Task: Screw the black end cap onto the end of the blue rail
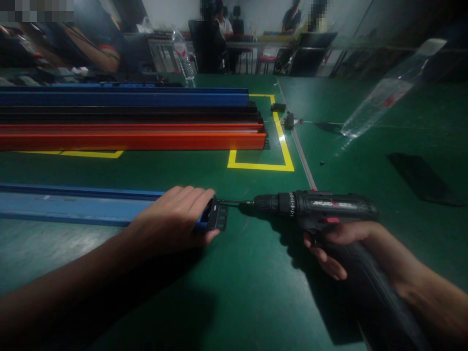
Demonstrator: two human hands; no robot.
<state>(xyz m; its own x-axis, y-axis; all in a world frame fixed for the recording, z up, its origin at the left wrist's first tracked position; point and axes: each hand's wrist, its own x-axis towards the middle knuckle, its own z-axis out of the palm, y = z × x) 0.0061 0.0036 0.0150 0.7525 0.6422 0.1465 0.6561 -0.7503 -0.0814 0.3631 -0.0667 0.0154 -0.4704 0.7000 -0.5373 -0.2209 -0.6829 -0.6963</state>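
Observation:
My left hand is wrapped over the right end of a long blue profile lying on the green table. A black end bracket with slots sticks out just past my fingers. In my right hand is a black cordless drill, held by its grip with the fingers around the trigger area. Its long thin bit points left, and the tip meets the upper part of the bracket. Whether the tip sits in a screw is too small to tell.
Behind lie long orange, black and blue profiles over yellow tape. Small black parts lie near their ends. Two plastic bottles and a dark flat item are on the table. Other people sit beyond.

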